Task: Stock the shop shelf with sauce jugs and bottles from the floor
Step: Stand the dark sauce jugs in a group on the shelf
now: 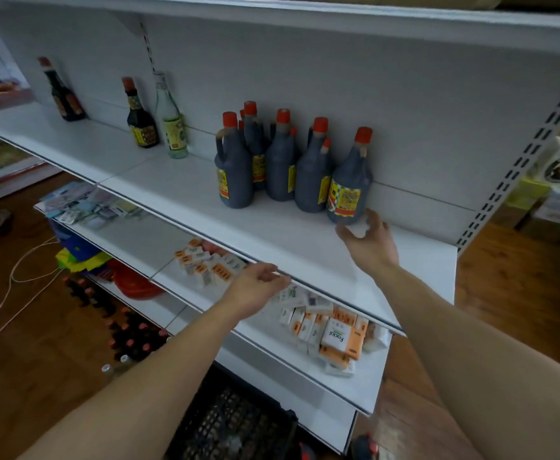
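Hovering right hand (368,242) loose beside jug (350,190) base | left hand (258,288) loose, well apart

Matt white metal shelf (272,227), glossy plastic jugs (348,190), wood floor (504,277)

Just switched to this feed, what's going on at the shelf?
A person is stocking the white shelf with dark sauce jugs. A cluster of red-capped jugs stands near the back panel. The right hand is open at the base of the rightmost jug; whether it touches the jug is unclear. The left hand hovers open at the shelf's front edge, holding nothing. More bottles stand on the floor below.
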The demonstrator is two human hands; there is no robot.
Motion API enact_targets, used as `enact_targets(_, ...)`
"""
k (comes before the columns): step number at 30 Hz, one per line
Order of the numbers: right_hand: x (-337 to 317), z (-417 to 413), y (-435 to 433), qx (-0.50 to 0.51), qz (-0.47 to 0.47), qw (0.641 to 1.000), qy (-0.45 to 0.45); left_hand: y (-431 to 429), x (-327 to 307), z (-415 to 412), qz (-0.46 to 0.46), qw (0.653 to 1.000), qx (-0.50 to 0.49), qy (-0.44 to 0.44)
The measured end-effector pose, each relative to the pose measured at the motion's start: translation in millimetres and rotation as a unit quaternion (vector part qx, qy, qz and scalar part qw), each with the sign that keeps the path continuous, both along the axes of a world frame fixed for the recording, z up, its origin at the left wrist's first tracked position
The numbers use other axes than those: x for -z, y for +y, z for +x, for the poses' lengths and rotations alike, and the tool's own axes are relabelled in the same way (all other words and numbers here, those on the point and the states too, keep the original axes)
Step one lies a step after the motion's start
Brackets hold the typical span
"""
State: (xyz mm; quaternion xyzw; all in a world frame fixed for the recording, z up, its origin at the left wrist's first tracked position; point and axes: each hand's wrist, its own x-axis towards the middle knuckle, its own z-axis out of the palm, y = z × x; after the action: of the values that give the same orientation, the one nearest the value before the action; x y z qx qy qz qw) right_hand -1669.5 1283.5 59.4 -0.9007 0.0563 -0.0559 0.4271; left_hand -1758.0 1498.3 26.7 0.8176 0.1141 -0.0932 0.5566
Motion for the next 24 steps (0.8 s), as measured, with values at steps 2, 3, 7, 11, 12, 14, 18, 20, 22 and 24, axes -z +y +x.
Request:
enact_targets(2, 1.9, -27.3, 0.3, -0.01, -0.017, 1.0, 0.011, -4.1, 7.0, -23.9, 0.009, 1.0, 0.018, 0.015)
enact_targets(3, 3.2, -42.1, 0.1, -0.02, -0.023, 0.999, 0.011, -6.1, 11.3, -35.5, 0.015, 0.999, 0.027, 0.026)
enact_targets(7, 14.1, -101.9, -8.0, -0.07, -0.059, 0.996, -0.006, -17.2, 36.8, -78.3, 0.038, 0.994, 0.066, 0.08)
enact_targets(11, 33.0, -146.9, -24.1, -0.08, -0.074, 0.994, 0.019, -32.9, 71.2, -115.2, 0.03, 0.986, 0.091, 0.133)
enact_targets(12, 39.3, -156.1, -29.0, -0.083, -0.078, 0.993, 0.024, -37.7, 81.5, -123.8, 0.045, 0.984, 0.098, 0.14)
enact_targets(14, 54.0, -172.2, -39.5, -0.094, -0.089, 0.991, 0.029, -48.0, 102.3, -139.0, 0.071, 0.98, 0.103, 0.152)
enact_targets(18, 92.5, -193.2, -62.3, -0.126, -0.096, 0.986, 0.057, -72.1, 146.3, -162.5, 0.081, 0.975, 0.09, 0.188)
enact_targets(20, 117.3, -197.1, -76.3, -0.134, -0.097, 0.983, 0.083, -88.9, 172.5, -172.8, 0.088, 0.971, 0.081, 0.208)
enact_targets(22, 149.2, -199.1, -93.9, -0.136, -0.093, 0.98, 0.115, -109.8, 203.2, -181.4, 0.068, 0.967, 0.057, 0.239)
enact_targets(24, 185.5, -198.5, -113.2, -0.133, -0.09, 0.975, 0.152, -130.0, 236.7, -186.6, 0.039, 0.962, 0.017, 0.271)
